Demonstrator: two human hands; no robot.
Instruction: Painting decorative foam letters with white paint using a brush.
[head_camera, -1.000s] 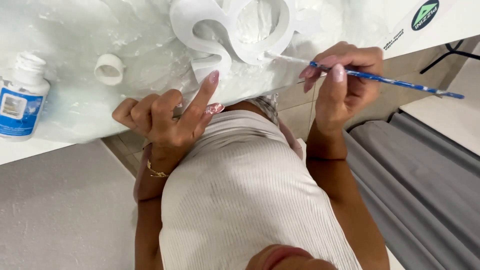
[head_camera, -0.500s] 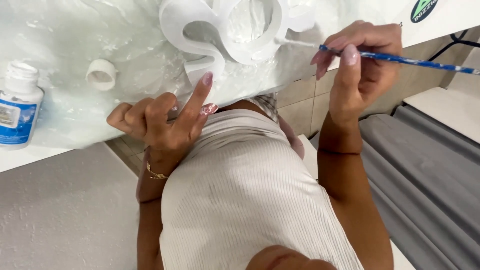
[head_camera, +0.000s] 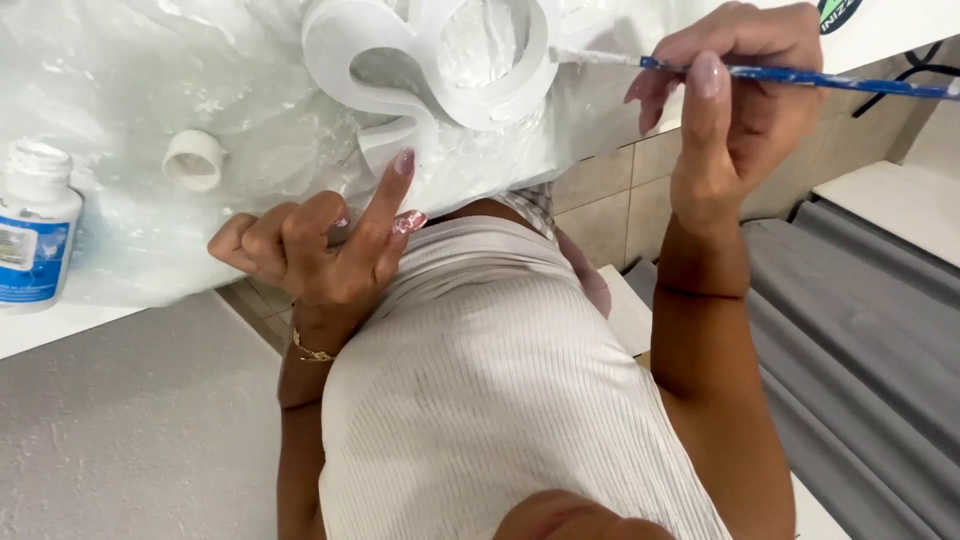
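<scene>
1. Paint bottle (head_camera: 35, 235) far left: uncapped, standing on the plastic sheet (head_camera: 130, 90); a knock from your left elbow could tip it and spill paint
2. Loose white cap (head_camera: 193, 160) lies on the sheet, apart from the bottle; it could roll off the table edge
3. Left hand (head_camera: 320, 245): mostly curled, holds nothing, one fingertip pressing the lower edge of the white looped cut-out (head_camera: 430, 70); wet paint there could smear
4. The cut-out sits on the sheet at the table's near edge; if your finger lets go it could shift under the brush
5. Right hand (head_camera: 740, 110): fingers pinched closed on the blue paintbrush (head_camera: 790, 75), bristle tip on the cut-out's right rim, contact probably light, hard to judge
6. Counts: one bottle, one cap, one cut-out, one brush, two hands
</scene>
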